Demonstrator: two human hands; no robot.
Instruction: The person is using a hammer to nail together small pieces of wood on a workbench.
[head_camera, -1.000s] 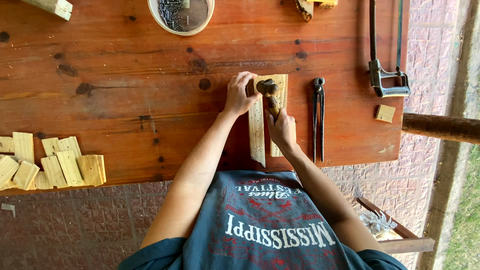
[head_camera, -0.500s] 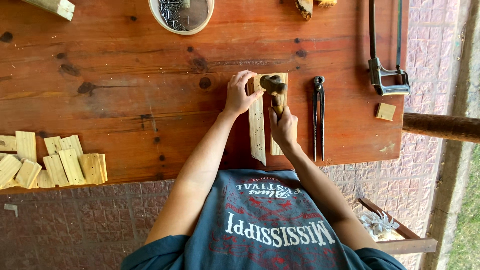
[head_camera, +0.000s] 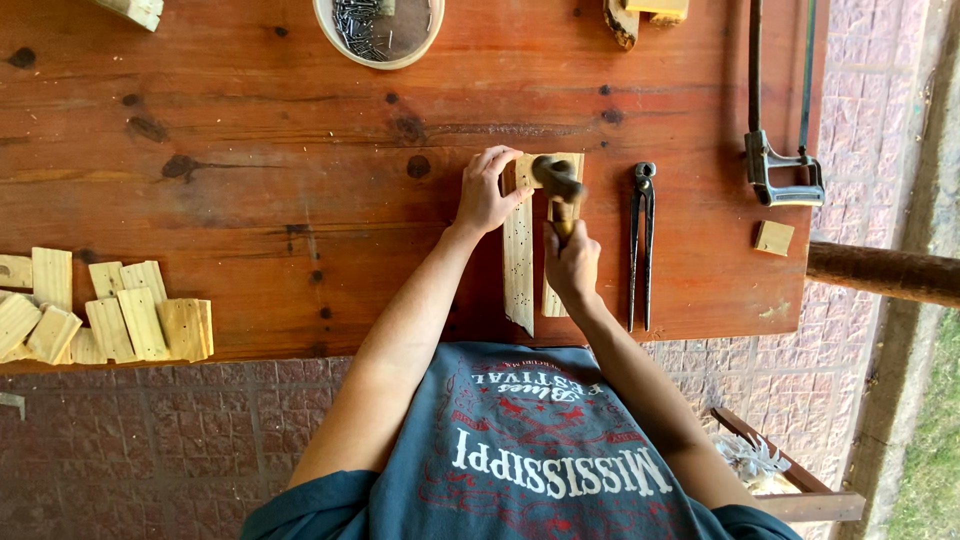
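Right hand (head_camera: 572, 262) clamped on hammer (head_camera: 558, 188), head over pale wood strips (head_camera: 519, 250). Left hand (head_camera: 486, 192), at 9 o'clock, pinches strip top. Strips partly joined; nailing unfinished.

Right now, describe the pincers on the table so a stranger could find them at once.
On the red-brown wooden table, look just right of the right hand gripping the hammer. The pincers lie there alone, head away from the person, two long dark metal handles, unlike the pale wood strips beside them.
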